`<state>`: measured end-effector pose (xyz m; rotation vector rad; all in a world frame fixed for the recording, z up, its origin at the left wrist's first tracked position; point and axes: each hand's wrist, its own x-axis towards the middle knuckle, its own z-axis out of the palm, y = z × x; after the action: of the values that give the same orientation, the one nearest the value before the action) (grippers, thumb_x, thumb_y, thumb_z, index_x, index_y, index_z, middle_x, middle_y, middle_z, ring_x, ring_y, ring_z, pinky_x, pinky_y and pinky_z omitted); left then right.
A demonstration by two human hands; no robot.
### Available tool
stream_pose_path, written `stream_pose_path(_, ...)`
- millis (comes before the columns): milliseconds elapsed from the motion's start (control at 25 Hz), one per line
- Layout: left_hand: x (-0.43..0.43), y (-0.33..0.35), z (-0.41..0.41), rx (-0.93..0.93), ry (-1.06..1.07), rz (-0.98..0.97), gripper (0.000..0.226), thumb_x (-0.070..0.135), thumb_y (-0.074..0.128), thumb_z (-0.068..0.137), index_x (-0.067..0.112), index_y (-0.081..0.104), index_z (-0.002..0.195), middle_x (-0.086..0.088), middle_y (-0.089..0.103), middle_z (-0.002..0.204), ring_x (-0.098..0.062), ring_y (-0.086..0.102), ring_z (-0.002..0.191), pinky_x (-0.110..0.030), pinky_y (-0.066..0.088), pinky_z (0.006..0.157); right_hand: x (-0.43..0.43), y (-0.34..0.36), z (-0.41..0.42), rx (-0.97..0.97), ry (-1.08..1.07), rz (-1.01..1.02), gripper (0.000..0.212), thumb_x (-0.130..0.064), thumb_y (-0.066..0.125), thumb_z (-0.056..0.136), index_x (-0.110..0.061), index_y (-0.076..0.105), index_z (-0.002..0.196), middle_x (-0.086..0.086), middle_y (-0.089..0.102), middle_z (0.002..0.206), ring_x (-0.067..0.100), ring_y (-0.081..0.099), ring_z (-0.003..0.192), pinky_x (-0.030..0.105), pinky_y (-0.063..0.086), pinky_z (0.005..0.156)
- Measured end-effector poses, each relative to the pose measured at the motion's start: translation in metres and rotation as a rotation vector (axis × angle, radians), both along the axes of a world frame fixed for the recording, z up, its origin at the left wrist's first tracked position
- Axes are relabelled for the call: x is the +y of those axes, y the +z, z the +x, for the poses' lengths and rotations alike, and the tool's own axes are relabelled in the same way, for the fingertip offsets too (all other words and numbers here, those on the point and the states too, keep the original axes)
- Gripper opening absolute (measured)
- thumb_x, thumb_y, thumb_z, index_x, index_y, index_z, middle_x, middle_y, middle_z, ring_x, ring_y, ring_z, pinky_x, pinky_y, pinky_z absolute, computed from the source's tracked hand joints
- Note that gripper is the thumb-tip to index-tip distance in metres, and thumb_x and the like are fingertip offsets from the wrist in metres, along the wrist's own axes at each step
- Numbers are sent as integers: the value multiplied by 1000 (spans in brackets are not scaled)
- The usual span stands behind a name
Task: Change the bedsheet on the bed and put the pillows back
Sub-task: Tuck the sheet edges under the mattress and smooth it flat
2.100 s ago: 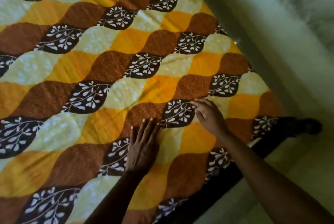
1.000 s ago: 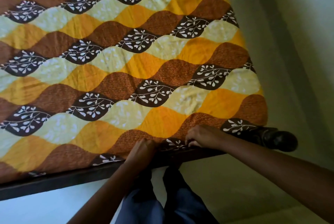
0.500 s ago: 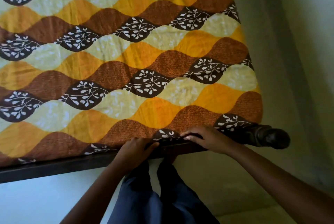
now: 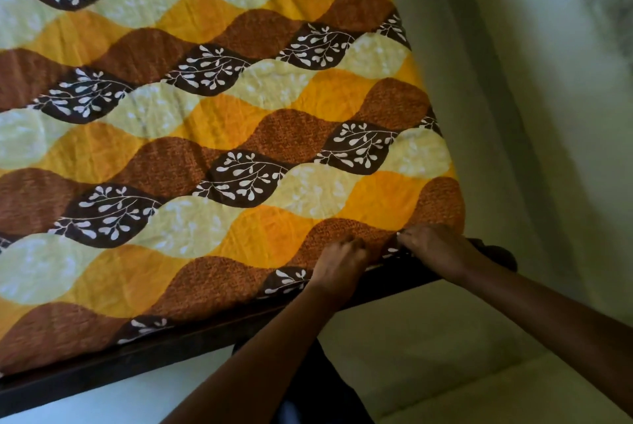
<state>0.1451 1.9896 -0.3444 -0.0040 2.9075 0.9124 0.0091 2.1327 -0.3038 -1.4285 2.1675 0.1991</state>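
Orange, brown, cream and dark leaf-print cotton fills most of the view: the sheet (image 4: 212, 136) lies spread flat over the bed, lightly creased, reaching the foot edge and the right side, with its near right corner rounded over the mattress. Pale green wall (image 4: 513, 81) runs just beside the bed's right side, and a light floor (image 4: 445, 355) shows below the foot. A dark frame (image 4: 171, 351) runs along under the sheet's near edge, ending at the right in a rounded post (image 4: 503, 257). Two bare forearms reach up from the bottom of the view, above dark trousers (image 4: 318, 389). Both hands sit at the sheet's near edge close to the right corner, near each other but apart. The left hand (image 4: 339, 266) rests on a brown patch with its back up and its fingers bent down into the cloth; the tips are blurred, so I cannot tell whether it has cloth caught. The right hand (image 4: 435, 249), just beside the post, has its fingers curled and pinches a small ridge of the sheet at the edge.
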Motion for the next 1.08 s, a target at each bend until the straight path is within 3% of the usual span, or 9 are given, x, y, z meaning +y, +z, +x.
stream_pose_path(120, -6, -1, -2, -115, -9, 167, 11, 17, 65, 82, 16, 71, 90, -5, 70, 86, -25, 66, 77, -29, 51, 60, -6, 10, -5, -190, -141, 197, 21, -4, 47, 89, -7, 65, 97, 5, 63, 90, 21, 62, 86, 25, 42, 65)
stream_pose_path(200, -23, -3, -5, -58, 61, 106, 25, 31, 49, 90, 21, 69, 102, 1, 70, 100, -21, 64, 92, -31, 47, 79, -19, 18, -19, -257, -250, 201, 22, -9, 53, 90, -11, 68, 106, 8, 69, 102, 19, 65, 91, 26, 50, 78)
stream_pose_path(280, -50, -12, -9, 39, 270, -78, 41, 40, 41, 89, 19, 59, 119, -2, 64, 120, -25, 58, 112, -36, 32, 96, -52, 18, -30, -313, -382, -67, 23, -14, 58, 91, -12, 68, 111, 6, 69, 112, 15, 65, 99, 27, 51, 88)
stream_pose_path(360, -85, -24, -14, 15, 522, -201, 61, 48, 32, 90, 13, 37, 140, -7, 41, 145, -25, 32, 137, -39, 7, 111, -106, 2, -33, -269, -419, -363, 32, -19, 52, 94, -14, 59, 125, 6, 57, 132, 17, 53, 121, 27, 42, 98)
stream_pose_path(520, -112, -52, -14, -113, 551, -320, 75, 59, 14, 91, 10, 17, 148, -7, 14, 156, -20, 3, 144, -43, -1, 116, -201, -60, -47, 44, -223, -320, 55, -48, 27, 97, -26, 25, 147, 2, 15, 157, 25, 9, 146, 46, 7, 115)
stream_pose_path(760, -111, -53, -12, -105, 519, -334, 74, 60, 16, 91, 13, 16, 149, -4, 9, 157, -21, 2, 145, -43, 0, 117, -148, -88, -124, 317, -454, -263, 72, -64, 2, 87, -28, 8, 149, 1, 5, 158, 24, 2, 146, 47, -5, 116)
stream_pose_path(920, -115, -42, -30, -86, 473, -303, 72, 58, 11, 93, 12, 20, 148, -7, 16, 155, -22, 6, 144, -42, -3, 116, -114, -70, -157, 232, -767, -302, 68, -60, 10, 92, -23, 14, 149, 4, 11, 158, 23, 5, 146, 45, -3, 115)
stream_pose_path(1000, -120, -43, -63, -79, 481, -311, 71, 57, 12, 94, 12, 19, 148, -7, 16, 155, -21, 6, 144, -41, -3, 116, -165, -65, -160, 182, -639, -414, 63, -53, 19, 93, -24, 16, 149, 5, 11, 158, 25, 6, 146, 45, -2, 116)
stream_pose_path(1080, -126, -46, -102, -73, 511, -332, 69, 56, 13, 94, 12, 18, 147, -7, 16, 155, -21, 6, 143, -42, -2, 116, -232, -70, -162, 121, -306, -450, 57, -49, 25, 97, -26, 15, 148, 4, 8, 158, 25, 3, 146, 49, -1, 116)
